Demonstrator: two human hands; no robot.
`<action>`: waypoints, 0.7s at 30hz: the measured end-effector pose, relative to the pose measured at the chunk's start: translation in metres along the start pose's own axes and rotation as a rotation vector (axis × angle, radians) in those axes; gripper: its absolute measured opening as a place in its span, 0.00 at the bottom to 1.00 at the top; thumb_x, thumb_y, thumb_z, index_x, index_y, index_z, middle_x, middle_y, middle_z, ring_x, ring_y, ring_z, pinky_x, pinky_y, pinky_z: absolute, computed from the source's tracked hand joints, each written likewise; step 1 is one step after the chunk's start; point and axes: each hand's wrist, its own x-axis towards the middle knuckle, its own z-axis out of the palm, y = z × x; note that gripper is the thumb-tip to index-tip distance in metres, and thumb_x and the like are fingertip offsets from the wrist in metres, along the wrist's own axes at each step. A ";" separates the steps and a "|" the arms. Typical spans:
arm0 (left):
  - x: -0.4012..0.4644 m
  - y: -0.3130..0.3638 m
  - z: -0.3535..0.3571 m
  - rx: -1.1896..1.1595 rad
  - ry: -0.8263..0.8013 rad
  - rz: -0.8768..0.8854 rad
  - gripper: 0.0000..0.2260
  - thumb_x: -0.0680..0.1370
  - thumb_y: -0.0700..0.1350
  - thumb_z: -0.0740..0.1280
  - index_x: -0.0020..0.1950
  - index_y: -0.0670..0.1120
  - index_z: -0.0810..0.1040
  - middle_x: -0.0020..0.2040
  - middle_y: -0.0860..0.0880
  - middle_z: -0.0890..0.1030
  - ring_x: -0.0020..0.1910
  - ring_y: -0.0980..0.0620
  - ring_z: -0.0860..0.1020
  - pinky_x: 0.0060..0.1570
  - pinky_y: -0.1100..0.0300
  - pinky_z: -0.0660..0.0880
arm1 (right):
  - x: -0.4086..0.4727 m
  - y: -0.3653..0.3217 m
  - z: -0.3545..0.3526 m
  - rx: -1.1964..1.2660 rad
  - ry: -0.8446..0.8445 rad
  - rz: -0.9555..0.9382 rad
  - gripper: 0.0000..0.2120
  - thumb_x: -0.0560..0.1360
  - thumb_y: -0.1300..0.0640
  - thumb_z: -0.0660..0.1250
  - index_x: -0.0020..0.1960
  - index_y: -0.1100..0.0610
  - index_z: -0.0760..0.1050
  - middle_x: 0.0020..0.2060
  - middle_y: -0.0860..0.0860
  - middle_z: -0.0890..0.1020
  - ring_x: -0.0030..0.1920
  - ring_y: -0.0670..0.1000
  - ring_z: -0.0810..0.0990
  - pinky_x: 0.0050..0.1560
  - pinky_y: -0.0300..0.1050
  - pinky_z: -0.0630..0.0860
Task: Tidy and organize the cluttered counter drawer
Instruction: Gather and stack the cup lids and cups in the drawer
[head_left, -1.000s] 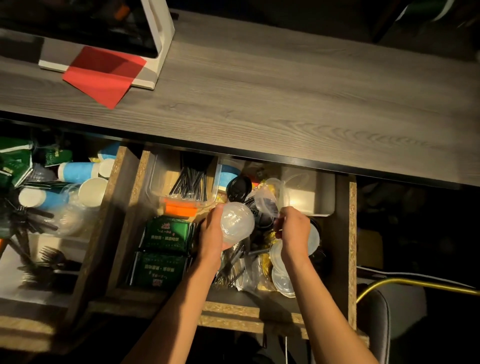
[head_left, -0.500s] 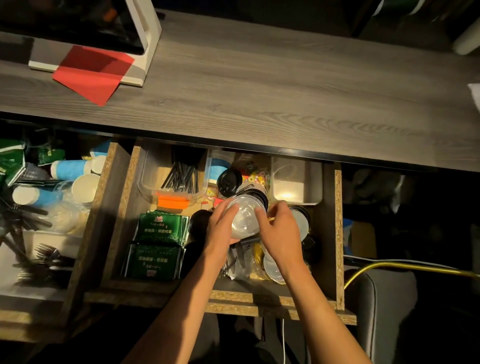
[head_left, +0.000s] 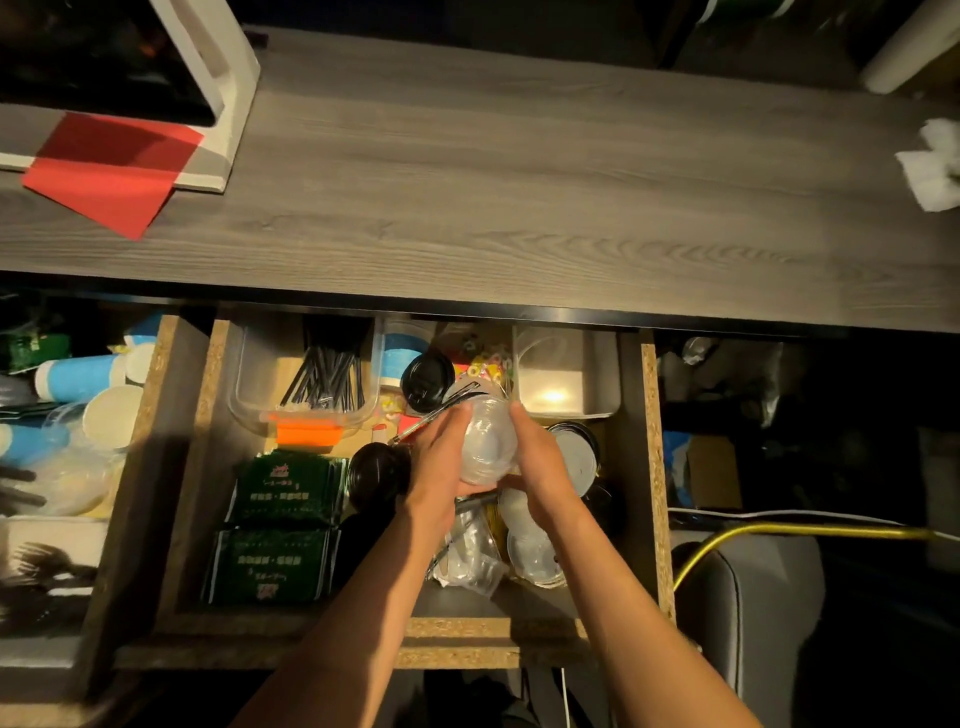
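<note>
I had both hands over the middle of the open drawer (head_left: 650, 467), which was pulled out from under the grey wood-grain table (head_left: 519, 197). My left hand (head_left: 439, 457) and right hand (head_left: 540, 462) cupped a clear plastic dome lid (head_left: 488, 441) between them, fingers curved around its sides, so each hand was holding it from its own side. The lid sat just above the clutter, in front of a black cup lid (head_left: 427, 379) and near an empty white bin (head_left: 569, 374) at the drawer's back right.

At the back left, a clear plastic tray (head_left: 249, 395) held a bundle of black straws (head_left: 327, 376), with an orange strip (head_left: 307, 433) at its front edge. In front of that lay two stacks of green packets (head_left: 275, 525), one behind the other. Another dark round lid (head_left: 374, 473) was just beside my left wrist. Under my right forearm I saw more clear lids (head_left: 530, 551) piled together, and a white-topped lid (head_left: 576, 457) just right of my right hand.

To the left, a second drawer held blue paper cups (head_left: 78, 376) and black plastic forks (head_left: 47, 566). On the table lay a red paper sheet (head_left: 109, 176) partly under a white stand (head_left: 228, 104), and crumpled white tissue (head_left: 932, 166) at the far right edge.
</note>
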 end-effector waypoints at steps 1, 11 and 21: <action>0.004 0.001 0.002 -0.002 0.010 0.011 0.08 0.81 0.54 0.64 0.59 0.55 0.77 0.58 0.47 0.78 0.56 0.46 0.79 0.40 0.49 0.83 | 0.006 -0.004 -0.003 -0.011 0.011 -0.010 0.18 0.83 0.42 0.55 0.50 0.49 0.81 0.48 0.50 0.85 0.51 0.51 0.84 0.55 0.51 0.80; 0.044 0.017 0.003 -0.086 0.120 0.019 0.15 0.80 0.59 0.63 0.64 0.55 0.73 0.64 0.44 0.74 0.58 0.44 0.76 0.33 0.53 0.81 | 0.109 -0.036 -0.007 0.027 0.451 0.018 0.12 0.79 0.56 0.67 0.53 0.66 0.80 0.42 0.55 0.80 0.45 0.53 0.78 0.43 0.40 0.69; 0.049 0.007 -0.005 -0.143 0.130 -0.009 0.13 0.80 0.57 0.65 0.62 0.54 0.76 0.64 0.44 0.74 0.60 0.42 0.76 0.42 0.45 0.82 | 0.112 -0.021 -0.010 0.023 0.486 -0.104 0.12 0.76 0.65 0.65 0.36 0.65 0.81 0.29 0.54 0.76 0.33 0.48 0.71 0.28 0.34 0.67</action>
